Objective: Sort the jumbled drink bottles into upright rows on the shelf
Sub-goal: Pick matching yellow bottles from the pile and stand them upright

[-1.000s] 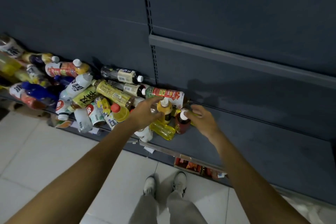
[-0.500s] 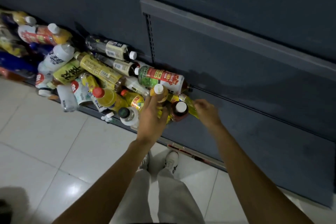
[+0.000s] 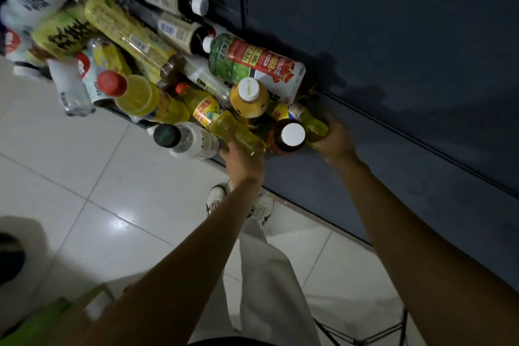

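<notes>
Head view, looking straight down: a heap of plastic drink bottles [image 3: 146, 45] lies jumbled on the dark blue metal shelf [image 3: 393, 182], most on their sides, spilling toward the shelf's near edge over the glossy white floor tiles [image 3: 112, 205]. The left hand [image 3: 243, 161] grips the base of a clear yellow bottle [image 3: 224, 123] lying on its side, fingers curled under it; its label shows red writing too small to read. The right hand [image 3: 334, 140] wraps around another yellow bottle [image 3: 307, 121], just beside a dark brown bottle [image 3: 289, 135] standing upright with a round white cap. Behind them an orange bottle [image 3: 248, 97] stands upright, white-capped. Farther back a large green-and-red labelled bottle [image 3: 258, 64] lies flat, "888" readable on it. Left of the pile is blurred and cut off by the frame; the right hand's fingertips are hidden behind its bottle.
</notes>
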